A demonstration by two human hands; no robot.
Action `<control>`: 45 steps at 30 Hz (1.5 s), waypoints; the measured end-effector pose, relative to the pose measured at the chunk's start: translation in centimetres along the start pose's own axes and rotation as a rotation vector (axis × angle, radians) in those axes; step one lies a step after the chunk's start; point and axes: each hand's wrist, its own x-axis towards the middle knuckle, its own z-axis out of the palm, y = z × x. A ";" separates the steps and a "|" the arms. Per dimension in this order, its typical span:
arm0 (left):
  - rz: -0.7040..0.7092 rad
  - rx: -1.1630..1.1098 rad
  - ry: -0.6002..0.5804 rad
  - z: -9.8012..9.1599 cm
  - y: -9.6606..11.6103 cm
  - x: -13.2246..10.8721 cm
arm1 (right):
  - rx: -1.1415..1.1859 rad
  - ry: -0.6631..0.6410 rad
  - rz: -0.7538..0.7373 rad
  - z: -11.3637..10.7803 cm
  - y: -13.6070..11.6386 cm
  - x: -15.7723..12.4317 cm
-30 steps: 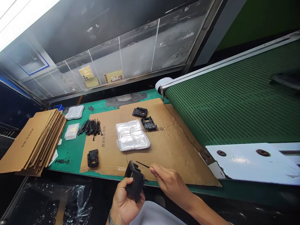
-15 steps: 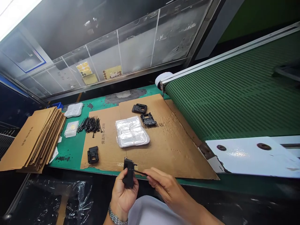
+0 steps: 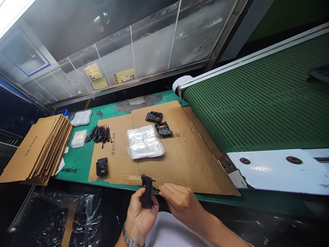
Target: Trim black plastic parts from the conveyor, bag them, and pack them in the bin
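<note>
My left hand [image 3: 142,213], with a metal watch at the wrist, is closed around a black plastic bracket [image 3: 146,193], held upright over the table's front edge. Close on its right, my right hand [image 3: 180,199] is closed in a pinch. A thin black rod [image 3: 155,188] shows between its fingertips and the bracket's side; how deep it sits in the bracket I cannot tell. Similar thin black rods [image 3: 100,133] lie heaped on the cardboard. Another black bracket [image 3: 102,167] lies at the front left, and two more brackets [image 3: 154,117] sit at the back.
Bundled clear plastic bags [image 3: 145,142] lie mid-cardboard [image 3: 190,164]. Smaller packs of bags [image 3: 78,139] are on the green tabletop, beside stacked cardboard sheets [image 3: 33,151]. A green conveyor belt [image 3: 257,99] slopes along the right. Clear plastic film [image 3: 87,212] hangs below the table's front left.
Both hands and the bracket have shifted slightly right in view. My right fingertips have come closer to the bracket, and less of the rod shows between them.
</note>
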 end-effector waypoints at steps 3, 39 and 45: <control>-0.013 0.065 -0.007 -0.8 0.4 0.3 | 0.033 -0.017 0.046 -0.1 0.9 0.1; 0.208 0.593 -0.537 -2.6 -0.1 0.1 | 0.271 -0.241 0.217 -2.7 1.4 0.4; 0.546 1.062 -0.766 -3.1 1.3 0.2 | 0.570 -0.388 0.212 -3.7 1.4 0.7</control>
